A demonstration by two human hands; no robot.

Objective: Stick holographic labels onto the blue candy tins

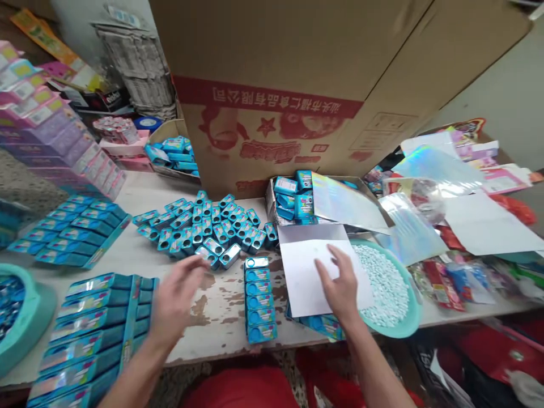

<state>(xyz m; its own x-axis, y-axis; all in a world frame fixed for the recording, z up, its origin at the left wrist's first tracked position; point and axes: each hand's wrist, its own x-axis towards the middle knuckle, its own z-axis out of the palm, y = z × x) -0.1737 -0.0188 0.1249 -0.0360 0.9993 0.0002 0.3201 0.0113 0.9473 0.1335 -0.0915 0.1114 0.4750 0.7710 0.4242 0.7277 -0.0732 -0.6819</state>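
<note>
My left hand [181, 292] hangs blurred over the worn white table, just in front of a pile of small blue boxes [198, 226] with round holes; its fingers are apart and hold nothing. My right hand [340, 280] has its fingers spread over a white sheet [304, 272], with nothing gripped. Between the hands stands a short row of blue boxes [259, 300], side by side. Under the sheet's lower edge more blue boxes [325, 326] show. The sheet's right side reaches over a turquoise basin [412, 317] of small pale pellets.
A large cardboard carton [272, 90] rises behind. An open carton of blue packs [295, 195] sits before it. Rows of blue boxes [89, 317] and another basin [40, 317] lie left, below stacked pink boxes [55, 124]. Shiny sheets [408, 226] and packets lie right.
</note>
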